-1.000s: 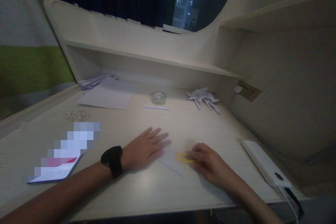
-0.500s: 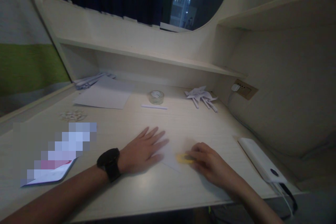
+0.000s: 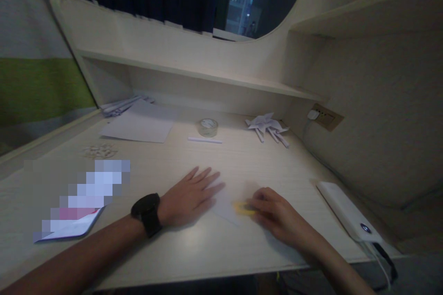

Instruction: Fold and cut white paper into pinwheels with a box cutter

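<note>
Right-hand fingers (image 3: pixel 254 203) pinched on a yellow piece (image 3: pixel 240 208), left fingers (image 3: pixel 207 179) spread flat on white paper (image 3: pixel 226 205) beside it.

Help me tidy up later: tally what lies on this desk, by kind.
Flat paper sheets: 2
Folded paper pinwheel pile: 1
Tape roll: 1
White stick: 1
Yellow tool: 1
Power bank: 1
Total: 7

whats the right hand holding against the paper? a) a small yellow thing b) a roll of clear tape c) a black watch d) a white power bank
a: the right hand pinches a small yellow thing on the white paper, while the tape roll sits far back on the desk and the power bank lies off to the right.
</note>
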Demonstrator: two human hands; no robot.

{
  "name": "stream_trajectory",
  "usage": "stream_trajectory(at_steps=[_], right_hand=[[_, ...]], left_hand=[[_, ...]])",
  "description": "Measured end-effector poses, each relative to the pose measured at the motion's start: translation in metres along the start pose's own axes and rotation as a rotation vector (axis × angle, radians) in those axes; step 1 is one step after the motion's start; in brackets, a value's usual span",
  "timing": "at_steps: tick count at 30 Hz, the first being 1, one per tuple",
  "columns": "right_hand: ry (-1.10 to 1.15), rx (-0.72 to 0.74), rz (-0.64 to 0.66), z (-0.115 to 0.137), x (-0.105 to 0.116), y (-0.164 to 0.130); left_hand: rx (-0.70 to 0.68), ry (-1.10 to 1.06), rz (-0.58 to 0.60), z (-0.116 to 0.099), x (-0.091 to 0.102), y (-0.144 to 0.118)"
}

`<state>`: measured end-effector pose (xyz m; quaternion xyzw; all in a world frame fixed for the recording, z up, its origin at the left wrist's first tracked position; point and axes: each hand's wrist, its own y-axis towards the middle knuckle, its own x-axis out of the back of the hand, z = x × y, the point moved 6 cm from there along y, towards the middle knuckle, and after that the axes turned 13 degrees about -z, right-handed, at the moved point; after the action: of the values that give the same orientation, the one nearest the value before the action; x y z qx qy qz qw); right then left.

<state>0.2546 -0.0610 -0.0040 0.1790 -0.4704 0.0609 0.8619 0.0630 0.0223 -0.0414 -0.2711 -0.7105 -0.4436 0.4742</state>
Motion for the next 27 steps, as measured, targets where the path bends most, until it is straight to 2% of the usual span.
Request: stream_trajectory(at_steps=[18,27], right_hand=[[0.029,-0.010,0.000,0.0030,-0.0020,-0.0010],[0.006,0.016,-0.026,0.0030,-0.0036,0.0001]], left_hand=[[0.012,-0.018,-0.030,-0.0030,0.0046,0.0001],[-0.006,-0.007,-0.032,0.0018,-0.0021,-0.0012]])
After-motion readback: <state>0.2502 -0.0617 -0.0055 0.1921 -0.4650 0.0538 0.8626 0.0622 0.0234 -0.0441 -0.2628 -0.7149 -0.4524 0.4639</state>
